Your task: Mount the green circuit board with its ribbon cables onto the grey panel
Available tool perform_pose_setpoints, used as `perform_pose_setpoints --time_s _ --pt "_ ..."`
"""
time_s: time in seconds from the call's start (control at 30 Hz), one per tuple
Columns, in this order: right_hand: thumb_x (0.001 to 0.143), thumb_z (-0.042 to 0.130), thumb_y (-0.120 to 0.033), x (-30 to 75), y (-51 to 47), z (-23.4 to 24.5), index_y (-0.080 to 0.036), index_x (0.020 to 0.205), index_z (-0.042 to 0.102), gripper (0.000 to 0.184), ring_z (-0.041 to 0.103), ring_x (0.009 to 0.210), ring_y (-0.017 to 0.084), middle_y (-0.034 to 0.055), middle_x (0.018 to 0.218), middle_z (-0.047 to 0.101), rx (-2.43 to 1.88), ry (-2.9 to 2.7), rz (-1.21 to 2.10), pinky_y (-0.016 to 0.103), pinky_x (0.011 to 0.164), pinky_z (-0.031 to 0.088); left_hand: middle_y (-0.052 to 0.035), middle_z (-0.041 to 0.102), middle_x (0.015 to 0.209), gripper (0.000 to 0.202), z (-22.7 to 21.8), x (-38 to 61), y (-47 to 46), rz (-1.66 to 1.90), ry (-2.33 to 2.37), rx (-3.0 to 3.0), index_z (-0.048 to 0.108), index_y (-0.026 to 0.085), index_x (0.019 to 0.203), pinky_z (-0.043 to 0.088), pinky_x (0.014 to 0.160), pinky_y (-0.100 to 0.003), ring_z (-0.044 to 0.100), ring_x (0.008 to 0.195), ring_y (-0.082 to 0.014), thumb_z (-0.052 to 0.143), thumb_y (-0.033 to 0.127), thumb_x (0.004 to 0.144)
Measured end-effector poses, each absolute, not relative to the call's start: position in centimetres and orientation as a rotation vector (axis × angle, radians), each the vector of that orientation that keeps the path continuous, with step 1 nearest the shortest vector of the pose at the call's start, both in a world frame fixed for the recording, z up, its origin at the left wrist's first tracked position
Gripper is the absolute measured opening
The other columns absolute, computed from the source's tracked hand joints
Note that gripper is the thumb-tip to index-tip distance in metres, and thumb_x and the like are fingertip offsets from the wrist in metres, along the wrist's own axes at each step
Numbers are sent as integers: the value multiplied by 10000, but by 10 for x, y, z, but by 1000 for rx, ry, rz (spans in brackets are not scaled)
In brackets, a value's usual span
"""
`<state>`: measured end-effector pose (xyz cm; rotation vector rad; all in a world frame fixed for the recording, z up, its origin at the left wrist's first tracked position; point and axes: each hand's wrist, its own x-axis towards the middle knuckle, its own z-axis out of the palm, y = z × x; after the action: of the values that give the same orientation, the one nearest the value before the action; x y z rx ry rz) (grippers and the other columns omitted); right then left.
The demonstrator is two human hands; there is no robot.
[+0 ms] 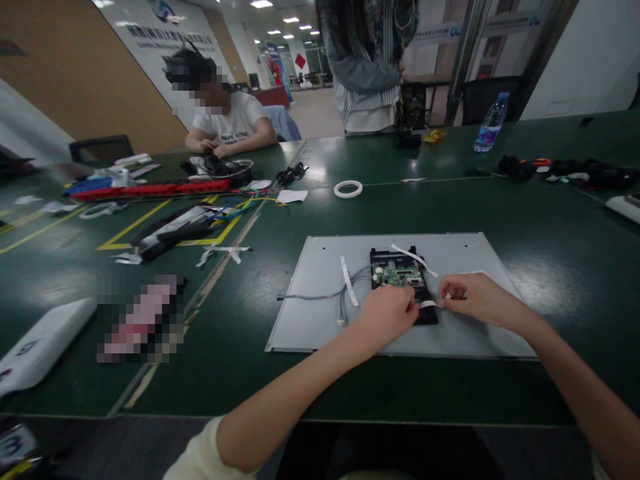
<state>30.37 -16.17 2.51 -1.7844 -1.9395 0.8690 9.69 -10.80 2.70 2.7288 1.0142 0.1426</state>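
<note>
A grey metal panel [465, 257] lies flat on the green table in front of me. At its middle sits a black module with a green circuit board [400, 275], and grey cables [327, 293] run left from it under a strip of white tape [349, 281]. My left hand [390, 315] and my right hand [470, 299] are both closed in a pinch on a short strip of white tape [429, 304] stretched between them over the module's near edge. Another white strip [415, 260] lies across the module's top.
A roll of white tape [348, 189] lies beyond the panel. A seated person [227, 123] works at the far left among cables and a red bar [150, 190]. Another person [367, 63] stands at the far edge. A water bottle [491, 123] stands far right; a white device [43, 343] lies near left.
</note>
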Motion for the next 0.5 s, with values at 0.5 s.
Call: perform_pose_setpoints --time_s 0.5 --pt "751 551 -247 306 -163 26 -212 795 631 97 568 653 135 -16 698 616 -1747 -1965 891 247 600 399 -75 654 735 220 37 96 -105 30 1017 2701 639 163 796 462 647 -300 621 701 -210 470 297 837"
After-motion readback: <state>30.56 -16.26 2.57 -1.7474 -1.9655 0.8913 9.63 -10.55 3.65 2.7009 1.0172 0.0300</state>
